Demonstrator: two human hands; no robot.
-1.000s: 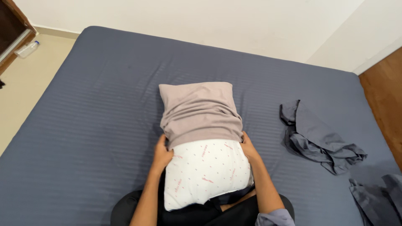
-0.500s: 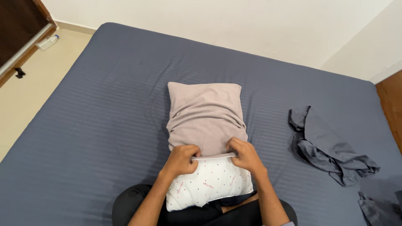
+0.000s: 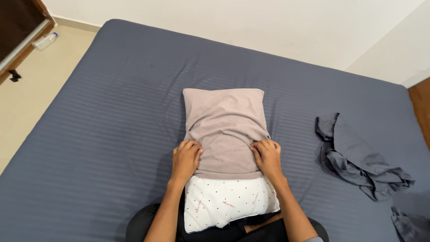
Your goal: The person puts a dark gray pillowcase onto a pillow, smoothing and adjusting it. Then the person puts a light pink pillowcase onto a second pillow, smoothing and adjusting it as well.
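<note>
A white pillow (image 3: 228,201) with small dots lies lengthwise on the bed in front of me, its near end against my lap. A taupe pillowcase (image 3: 224,121) covers its far two thirds, bunched in folds. My left hand (image 3: 186,159) grips the pillowcase fabric on the left side of the pillow. My right hand (image 3: 266,157) grips it on the right side. Both hands sit a little above the pillowcase's open hem, fingers curled into the cloth.
A dark grey-blue striped sheet (image 3: 103,125) covers the mattress. A crumpled grey cloth (image 3: 358,159) lies at the right, another grey piece (image 3: 410,224) at the lower right corner. A plastic bottle (image 3: 44,41) lies on the beige floor at upper left, beside a dark door.
The pillowcase has come further down the pillow toward me. My hands went from its sides to the hem, then back up onto the fabric at both sides.
</note>
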